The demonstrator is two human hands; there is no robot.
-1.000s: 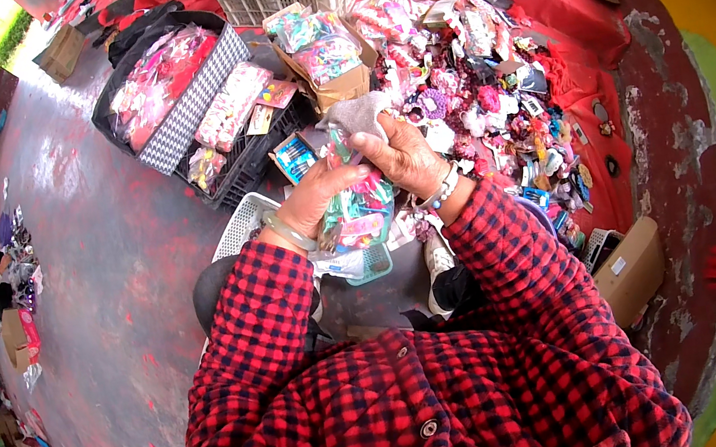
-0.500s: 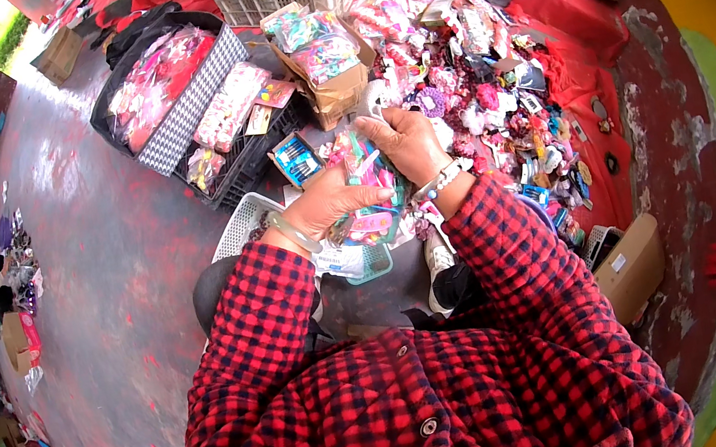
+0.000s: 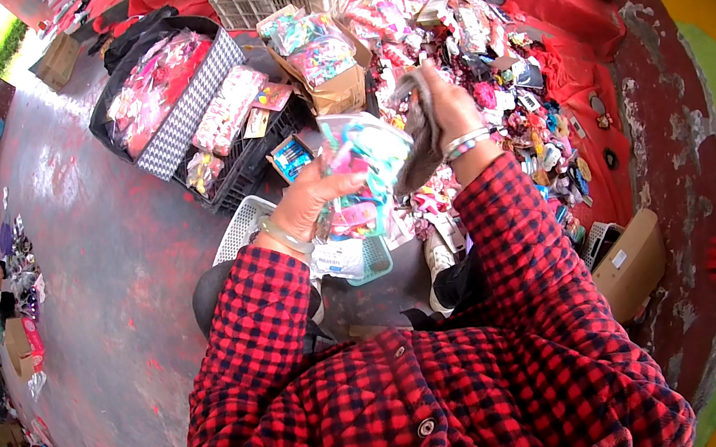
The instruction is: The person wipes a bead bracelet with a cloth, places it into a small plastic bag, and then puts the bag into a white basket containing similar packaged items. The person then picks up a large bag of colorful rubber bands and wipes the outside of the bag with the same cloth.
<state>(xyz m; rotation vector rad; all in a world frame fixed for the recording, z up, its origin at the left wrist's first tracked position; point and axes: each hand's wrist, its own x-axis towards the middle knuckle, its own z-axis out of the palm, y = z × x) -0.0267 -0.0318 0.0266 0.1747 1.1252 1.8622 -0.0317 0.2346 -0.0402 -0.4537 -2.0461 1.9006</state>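
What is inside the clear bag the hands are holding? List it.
The clear bag, gripped by the left hand and right hand, shows pink and teal trinkets; what lies deeper is hidden.

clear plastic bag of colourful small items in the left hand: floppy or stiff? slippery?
Likely floppy: the clear plastic bag of colourful small items bulges and sags unevenly over the left hand. Probably light, since that hand holds it up from one side. The glossy film looks slippery, so it may slide. The right hand grips a separate grey limp piece.

packet (image 3: pixel 364 161): glossy clear plastic | box (image 3: pixel 632 263): matt cardboard
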